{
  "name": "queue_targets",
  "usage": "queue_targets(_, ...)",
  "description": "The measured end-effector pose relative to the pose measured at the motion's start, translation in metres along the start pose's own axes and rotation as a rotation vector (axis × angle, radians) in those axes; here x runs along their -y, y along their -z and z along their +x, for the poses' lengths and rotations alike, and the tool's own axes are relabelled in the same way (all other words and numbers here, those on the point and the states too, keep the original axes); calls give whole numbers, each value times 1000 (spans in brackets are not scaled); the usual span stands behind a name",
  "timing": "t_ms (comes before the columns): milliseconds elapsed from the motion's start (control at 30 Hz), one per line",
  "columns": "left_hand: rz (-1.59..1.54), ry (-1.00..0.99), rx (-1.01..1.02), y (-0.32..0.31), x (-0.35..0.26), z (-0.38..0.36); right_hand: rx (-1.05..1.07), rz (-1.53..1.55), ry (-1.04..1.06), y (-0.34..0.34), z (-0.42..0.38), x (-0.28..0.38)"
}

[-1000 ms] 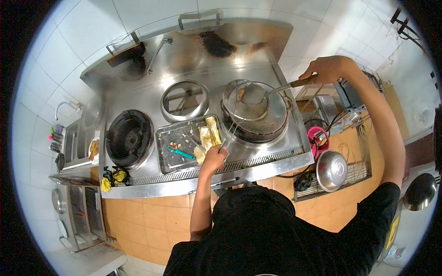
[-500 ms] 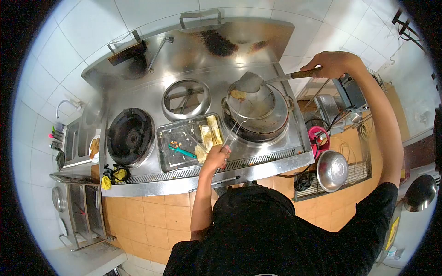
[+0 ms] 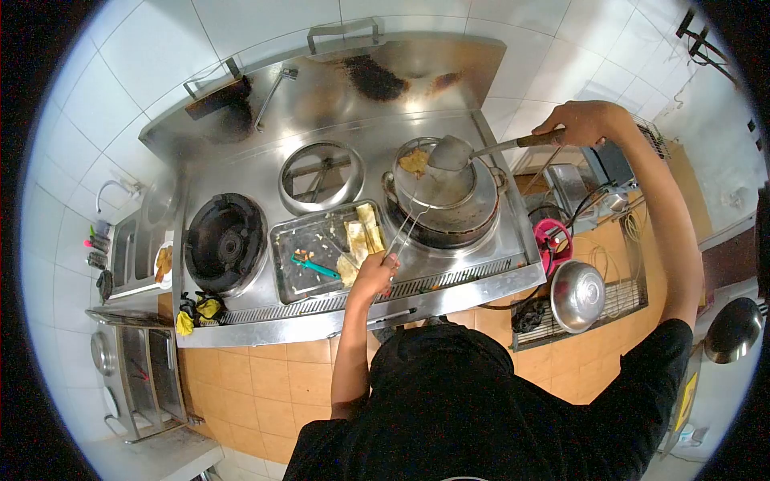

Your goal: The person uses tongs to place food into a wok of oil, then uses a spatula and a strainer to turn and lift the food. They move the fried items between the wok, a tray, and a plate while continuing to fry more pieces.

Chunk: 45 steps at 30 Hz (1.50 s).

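My left hand (image 3: 374, 276) is closed round the wire handle of a strainer (image 3: 437, 195), whose round mesh lies over the wok (image 3: 457, 238) on the right burner. A golden-brown piece of food (image 3: 415, 163) rests at the strainer's far left side. Held in my right hand (image 3: 589, 124) by its brown handle is a wok spatula (image 3: 451, 153), its blade over the strainer just right of the food. Close to my left hand, a metal tray (image 3: 290, 284) carries pale yellow food pieces (image 3: 365, 232) and a teal-handled tool (image 3: 316, 264).
A black burner (image 3: 228, 242) sits at the left of the steel stove, with a metal ring (image 3: 322, 177) behind the tray. Black and yellow gloves or cloths (image 3: 199, 309) lie at the front left corner. Beyond the right edge are a pink container (image 3: 553, 244) and a metal bowl (image 3: 578, 297).
The spatula blade has moved right and slightly down, off the food. More of the brown piece shows in the strainer. My left hand keeps its grip on the handle.
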<state>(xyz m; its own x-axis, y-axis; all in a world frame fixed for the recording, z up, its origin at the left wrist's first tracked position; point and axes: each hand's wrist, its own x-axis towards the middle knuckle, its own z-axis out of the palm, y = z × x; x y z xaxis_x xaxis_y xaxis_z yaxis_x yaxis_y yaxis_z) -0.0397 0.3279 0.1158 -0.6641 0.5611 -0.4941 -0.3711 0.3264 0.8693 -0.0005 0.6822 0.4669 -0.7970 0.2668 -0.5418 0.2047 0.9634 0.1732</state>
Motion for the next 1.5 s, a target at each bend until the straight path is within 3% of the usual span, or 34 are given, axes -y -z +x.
queue_targets(67, 52, -11, -33, 0, -1, -1, 44, -1, -67, -1, -5, 7)
queue_targets(200, 263, -96, -115, -3, -5, -6, 67, -7, 84, -29, 16, -10)
queue_targets(267, 621, -357, -261, -4, -4, -10, 84, -25, 113, -37, 11, 2)
queue_targets(333, 729, -321, -302, -8, -17, -21, 70, -2, 73, -55, 19, -6)
queue_targets(400, 835, -286, -340, -11, -33, -33, -10, 110, 201, -75, 32, -19)
queue_targets(467, 938, -221, -362, -12, -43, -41, 15, 105, 197, -84, 34, -18)
queue_targets(633, 967, -229, -390, -10, -40, -41, 59, 170, 134, -112, 31, -11)
queue_targets(767, 996, -179, -404, -8, -37, -38, -88, 201, 283, -156, 55, -26)
queue_targets(1233, 1118, -223, -485, -8, -46, -42, -170, 283, 358, -182, 59, -21)
queue_targets(1500, 1129, -199, -471, -10, -46, -35, -122, 357, 280, -209, 67, -30)
